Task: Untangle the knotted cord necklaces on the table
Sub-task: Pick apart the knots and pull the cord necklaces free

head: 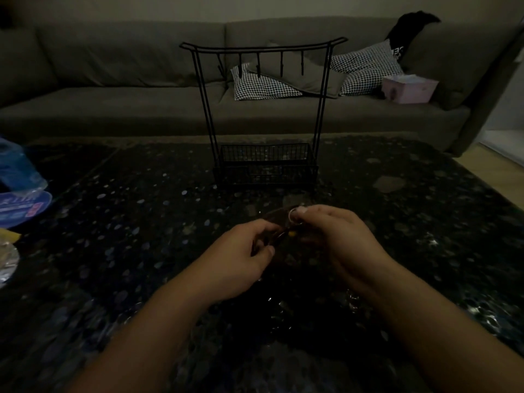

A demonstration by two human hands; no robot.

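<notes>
- Far left edge: blue plastic bottle [17, 165] lying on its side, blue round lid or plate [24, 208] just near of it, crinkled foil-like thing [7, 262] nearer still. All well apart from the work area.
- Table [141, 222]: dark, glossy, speckled top. Poor contrast for dark cord.
- Left hand [241, 262]: centre-near, fingers curled in, thumb and fingertips pinched on the dark cord [279, 235] just above the table.
- Knotted cord necklaces: the tangle sits between both hands, lifted just off the table. Small yellow bead [291, 234] is visible between the hands. How many strands, or where the knot runs, can't tell; too dark.
- Right hand [337, 239]: touching distance from the left one, thumb and forefinger clamped on a small metal ring [293, 217] on the necklace, other fingers loosely curled.
- Handling, my read: cord is light, limp, thin, no stiffness to push with. Ring and bead are the only rigid grab points. Hold the ring as anchor, pick at the loosest loop beside the knot with fingertips, don't pull the ends or it cinches tighter.
- Far centre: black wire jewellery stand [263, 114] with hooks on the top bar and basket base, nothing visibly hanging.
- Beyond: grey sofa [113, 80], checkered cushions [365, 69], pink box [408, 87] far right.
</notes>
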